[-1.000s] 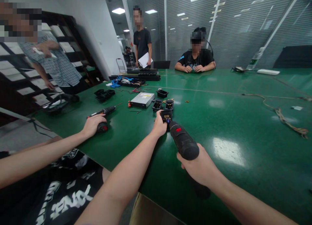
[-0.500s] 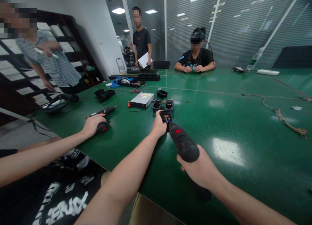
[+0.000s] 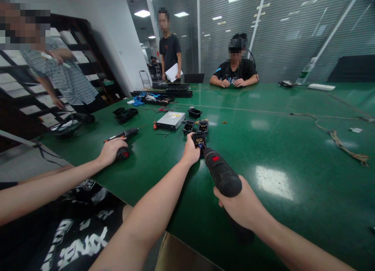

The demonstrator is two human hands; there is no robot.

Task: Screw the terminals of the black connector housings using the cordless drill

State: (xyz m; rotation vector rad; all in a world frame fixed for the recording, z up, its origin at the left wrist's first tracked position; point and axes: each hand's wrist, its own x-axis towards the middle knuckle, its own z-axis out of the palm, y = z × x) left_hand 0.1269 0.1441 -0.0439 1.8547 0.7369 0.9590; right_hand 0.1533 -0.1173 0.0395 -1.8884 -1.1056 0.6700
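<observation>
My left hand (image 3: 191,153) is closed around a small black open box (image 3: 199,140) with wired parts inside, holding it against the green table (image 3: 281,153). My right hand (image 3: 238,206) grips the handle of a black electric screwdriver (image 3: 221,173) with a red button. The tool points forward, its tip inside the box. Two similar black boxes (image 3: 195,126) lie just beyond it.
A co-worker's hand (image 3: 112,150) on my left rests on another screwdriver (image 3: 123,136). A silver drive (image 3: 171,120), black trays (image 3: 125,113) and tools lie farther back. A cable (image 3: 336,140) runs along the right. One person sits across the table; two stand at the left.
My right hand and the screwdriver have shifted very slightly; the box and my left hand stay in place. The standing people moved a little.
</observation>
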